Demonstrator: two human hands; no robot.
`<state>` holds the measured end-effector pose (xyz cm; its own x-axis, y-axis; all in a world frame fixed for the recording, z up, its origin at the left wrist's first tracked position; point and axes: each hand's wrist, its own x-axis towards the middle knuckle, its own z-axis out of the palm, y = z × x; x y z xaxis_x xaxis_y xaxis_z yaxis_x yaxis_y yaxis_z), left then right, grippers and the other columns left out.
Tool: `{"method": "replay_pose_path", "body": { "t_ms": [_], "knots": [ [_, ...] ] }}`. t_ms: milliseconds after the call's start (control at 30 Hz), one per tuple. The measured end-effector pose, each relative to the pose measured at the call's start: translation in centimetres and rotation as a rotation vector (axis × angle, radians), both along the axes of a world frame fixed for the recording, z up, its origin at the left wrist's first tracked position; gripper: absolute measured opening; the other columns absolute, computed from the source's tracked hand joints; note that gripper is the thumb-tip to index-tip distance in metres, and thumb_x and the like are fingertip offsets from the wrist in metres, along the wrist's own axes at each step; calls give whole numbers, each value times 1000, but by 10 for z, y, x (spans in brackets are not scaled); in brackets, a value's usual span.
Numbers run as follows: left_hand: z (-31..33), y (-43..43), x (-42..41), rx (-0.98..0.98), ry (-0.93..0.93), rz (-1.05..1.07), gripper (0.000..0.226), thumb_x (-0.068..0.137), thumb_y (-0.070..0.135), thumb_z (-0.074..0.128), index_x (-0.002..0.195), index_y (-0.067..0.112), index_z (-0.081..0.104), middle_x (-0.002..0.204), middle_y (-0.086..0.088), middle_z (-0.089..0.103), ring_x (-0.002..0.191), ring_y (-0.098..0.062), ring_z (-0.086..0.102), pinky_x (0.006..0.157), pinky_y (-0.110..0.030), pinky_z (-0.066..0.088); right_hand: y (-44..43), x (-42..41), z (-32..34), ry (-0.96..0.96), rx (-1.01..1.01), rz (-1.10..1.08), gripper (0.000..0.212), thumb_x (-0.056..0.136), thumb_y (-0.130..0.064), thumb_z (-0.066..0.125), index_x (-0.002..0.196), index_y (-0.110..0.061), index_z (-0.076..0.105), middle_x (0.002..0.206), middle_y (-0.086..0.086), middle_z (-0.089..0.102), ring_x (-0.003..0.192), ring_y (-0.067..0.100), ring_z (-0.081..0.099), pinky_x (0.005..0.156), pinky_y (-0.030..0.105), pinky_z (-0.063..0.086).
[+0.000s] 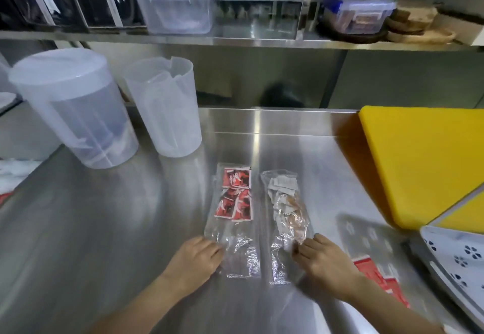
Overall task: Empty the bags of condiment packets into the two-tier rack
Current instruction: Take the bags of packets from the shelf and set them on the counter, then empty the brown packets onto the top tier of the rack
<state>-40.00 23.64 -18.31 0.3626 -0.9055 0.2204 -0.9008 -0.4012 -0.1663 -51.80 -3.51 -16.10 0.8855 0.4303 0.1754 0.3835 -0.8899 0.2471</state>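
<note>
2 bags (pixel 237 218) lie side by side on the counter (pixel 104 216); 2 jugs (pixel 76 108) behind-left, cutting board (pixel 424 161) right.

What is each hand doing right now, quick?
Left hand: fingers curled on the near end of the red-packet bag, which lies on the counter.
Right hand: fingers pinching the white-packet bag.

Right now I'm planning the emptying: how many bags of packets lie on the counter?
2. The bag of red packets lies by the left hand; the bag of pale packets by the right hand.
</note>
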Motion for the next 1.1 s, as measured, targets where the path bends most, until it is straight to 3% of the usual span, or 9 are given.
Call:
{"method": "replay_pose_path", "body": {
  "t_ms": [267,367,467,567,667,767,833,967,1100],
  "knots": [
    [1,2,-21,73,351,262,35,69,21,68,104,21,68,100,8,69,90,-12,66,75,-19,53,14,-7,0,237,109,-221,37,28,-26,76,64,-22,66,65,-12,64,61,8,62,52,15,44],
    [16,5,-9,128,787,408,53,80,26,60,131,26,46,134,13,46,122,-11,46,100,-23,37,7,2,17,425,112,-251,33,58,-18,68,91,-19,64,98,-4,64,94,15,60,72,22,46],
    [35,-8,0,267,1012,416,58,80,30,65,133,24,43,135,7,46,118,-12,49,98,-22,37,-2,13,31,846,392,-384,38,74,-14,57,112,-17,57,113,2,61,107,22,55,87,33,47],
    [51,-40,-9,-261,1210,493,27,90,24,54,117,21,56,108,5,62,96,-15,62,86,-30,48,-4,19,36,673,732,-512,31,81,-14,57,112,-17,58,109,2,64,102,22,59,85,28,45],
    [53,-76,-21,-653,1484,600,20,91,29,53,109,21,59,106,7,62,94,-8,59,90,-30,47,8,22,26,354,881,-627,35,84,-24,61,117,-12,56,116,8,59,108,27,56,88,28,40],
    [45,-103,-33,-678,1686,699,38,91,45,47,121,23,51,113,8,58,106,-14,55,98,-33,42,22,25,8,421,884,-688,64,82,-45,60,134,-13,38,138,10,44,126,29,44,101,38,37],
    [41,-114,-38,-682,1775,761,51,89,53,44,129,22,47,125,3,56,116,-19,52,99,-32,36,29,24,-4,536,876,-728,87,78,-59,55,146,-23,13,157,3,13,142,23,19,111,45,23],
    [40,-127,-47,-788,1977,878,62,86,58,47,133,19,45,144,-3,43,130,-19,41,99,-29,32,40,21,-25,536,826,-759,101,78,-64,50,146,-19,-10,158,2,-10,145,18,-5,115,46,9],
    [44,-136,-49,-775,1923,1027,44,89,53,45,118,22,52,108,1,59,98,-20,58,78,-31,41,43,20,-26,484,799,-779,96,81,-58,48,145,-14,-8,158,4,-6,145,17,-4,116,43,7]
  ]
}}
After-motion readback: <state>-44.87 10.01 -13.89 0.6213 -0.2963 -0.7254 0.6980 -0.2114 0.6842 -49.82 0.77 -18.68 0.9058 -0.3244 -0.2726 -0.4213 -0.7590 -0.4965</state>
